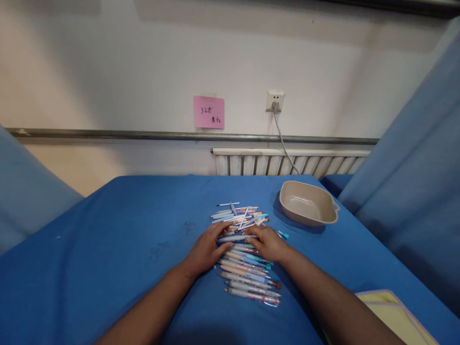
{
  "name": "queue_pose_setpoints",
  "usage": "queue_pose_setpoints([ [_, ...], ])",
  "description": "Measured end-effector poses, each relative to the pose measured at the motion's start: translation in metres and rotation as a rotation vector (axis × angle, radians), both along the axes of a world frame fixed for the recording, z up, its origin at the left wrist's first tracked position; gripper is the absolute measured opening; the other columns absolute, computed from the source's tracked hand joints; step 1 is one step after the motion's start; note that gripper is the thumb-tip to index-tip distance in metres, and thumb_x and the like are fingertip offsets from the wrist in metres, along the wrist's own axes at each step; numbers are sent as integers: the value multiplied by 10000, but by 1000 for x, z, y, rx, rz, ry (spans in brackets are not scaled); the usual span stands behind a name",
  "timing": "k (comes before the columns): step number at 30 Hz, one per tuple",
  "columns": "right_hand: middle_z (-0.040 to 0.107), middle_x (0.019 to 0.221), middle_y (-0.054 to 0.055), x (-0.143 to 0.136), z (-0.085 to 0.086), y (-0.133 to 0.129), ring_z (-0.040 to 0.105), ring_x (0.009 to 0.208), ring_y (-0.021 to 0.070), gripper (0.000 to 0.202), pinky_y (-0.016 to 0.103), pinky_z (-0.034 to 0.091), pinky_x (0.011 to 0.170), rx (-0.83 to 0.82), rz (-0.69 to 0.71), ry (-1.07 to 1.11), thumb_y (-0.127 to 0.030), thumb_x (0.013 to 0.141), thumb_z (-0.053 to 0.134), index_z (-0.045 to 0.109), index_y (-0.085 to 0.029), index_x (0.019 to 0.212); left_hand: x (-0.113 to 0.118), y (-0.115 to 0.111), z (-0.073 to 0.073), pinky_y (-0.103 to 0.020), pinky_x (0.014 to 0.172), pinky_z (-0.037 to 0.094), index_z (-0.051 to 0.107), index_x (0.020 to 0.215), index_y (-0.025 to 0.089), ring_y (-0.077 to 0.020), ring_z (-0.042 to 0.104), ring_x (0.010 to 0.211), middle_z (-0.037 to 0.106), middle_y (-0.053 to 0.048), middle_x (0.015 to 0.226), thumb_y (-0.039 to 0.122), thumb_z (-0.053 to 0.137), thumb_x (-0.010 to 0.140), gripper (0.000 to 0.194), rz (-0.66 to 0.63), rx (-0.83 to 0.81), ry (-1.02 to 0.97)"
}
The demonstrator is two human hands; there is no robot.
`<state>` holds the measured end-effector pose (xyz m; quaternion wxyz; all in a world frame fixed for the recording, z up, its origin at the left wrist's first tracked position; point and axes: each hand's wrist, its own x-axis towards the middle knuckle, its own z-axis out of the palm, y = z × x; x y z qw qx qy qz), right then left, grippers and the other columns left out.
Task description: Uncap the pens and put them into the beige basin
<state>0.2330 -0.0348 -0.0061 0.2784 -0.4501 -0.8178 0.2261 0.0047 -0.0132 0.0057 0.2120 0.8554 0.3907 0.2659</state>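
Many pens (247, 278) lie roughly side by side on a blue cloth (136, 230), forming a column in front of me. Toward the far end, thin white refills (244, 218) and more pens lie crossed in a looser heap. My left hand (212, 247) is at the left ends of the pens, thumb and fingers apart around a pale pen (237, 238). My right hand (266, 241) is at the other end of that pen, its fingers curled over it. Both hands touch the pens; some fingertips are hidden among them.
A beige plastic basin (307, 203) stands at the back right. Yellow cloth or paper (391, 311) lies at the lower right. Behind the table are a white radiator (266, 163), a plugged cable (283, 139) and a pink note (209, 112). Blue curtains (413, 158) hang on both sides.
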Motion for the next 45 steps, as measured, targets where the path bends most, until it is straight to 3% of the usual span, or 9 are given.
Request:
queue_pose_setpoints([
  [3, 691, 931, 30, 0, -1, 1, 620, 875, 157, 168, 243, 433, 782, 13, 2, 4, -233, 893, 498, 633, -210, 990, 0, -1, 3, -320, 920, 438, 574, 1164, 217, -206, 584, 1028, 650, -64, 1099, 324, 460, 896, 310, -14, 14, 5],
  [8, 683, 972, 38, 11, -2, 5, 611, 919, 164, 184, 256, 431, 814, 25, -34, -24, -217, 896, 490, 633, -214, 1013, -6, 6, 3, -279, 703, 479, 587, 1130, 223, -179, 637, 695, 660, -5, 699, 352, 306, 944, 361, 158, -86, 56],
  [10, 677, 970, 41, 16, -1, 7, 604, 926, 171, 185, 266, 429, 816, 22, -43, -53, -206, 891, 497, 640, -221, 1008, -9, 9, 3, -276, 678, 474, 582, 1122, 213, -182, 637, 670, 646, 2, 663, 372, 306, 942, 366, 206, -83, 53],
  [17, 616, 1016, 65, 15, -1, 6, 549, 978, 194, 202, 312, 397, 865, 96, -103, -128, -161, 814, 589, 603, -195, 1013, -7, 9, -1, -328, 840, 459, 604, 1088, 194, -224, 610, 946, 673, -71, 1019, 332, 470, 876, 286, 129, 37, 64],
  [25, 649, 904, 49, -3, 13, -9, 578, 880, 178, 107, 274, 404, 797, 103, 74, -250, -169, 841, 534, 620, -190, 900, -5, 7, -1, -333, 841, 450, 621, 1043, 192, -217, 589, 934, 668, -67, 981, 287, 480, 883, 234, 83, 72, 74],
  [34, 620, 1027, 63, 0, -1, 0, 562, 976, 178, 178, 272, 407, 838, 68, -149, -181, -195, 867, 528, 600, -197, 1030, -7, 13, -9, -343, 860, 434, 619, 1045, 214, -222, 565, 978, 668, -49, 1019, 230, 540, 855, 207, 26, 71, 112],
  [38, 634, 1033, 53, 0, -4, 2, 568, 993, 175, 203, 267, 406, 869, 49, -120, -180, -228, 872, 534, 616, -212, 1058, -5, 12, -8, -328, 849, 438, 618, 1027, 205, -209, 566, 961, 669, -47, 988, 221, 493, 888, 188, 20, 82, 105],
  [45, 641, 1036, 62, -5, 2, 0, 567, 1005, 168, 218, 248, 388, 886, 53, -88, -342, -217, 909, 462, 627, -203, 1051, -4, 10, -7, -345, 900, 416, 586, 1104, 213, -220, 538, 1023, 643, -43, 1093, 172, 569, 837, 270, -43, 78, 154],
])
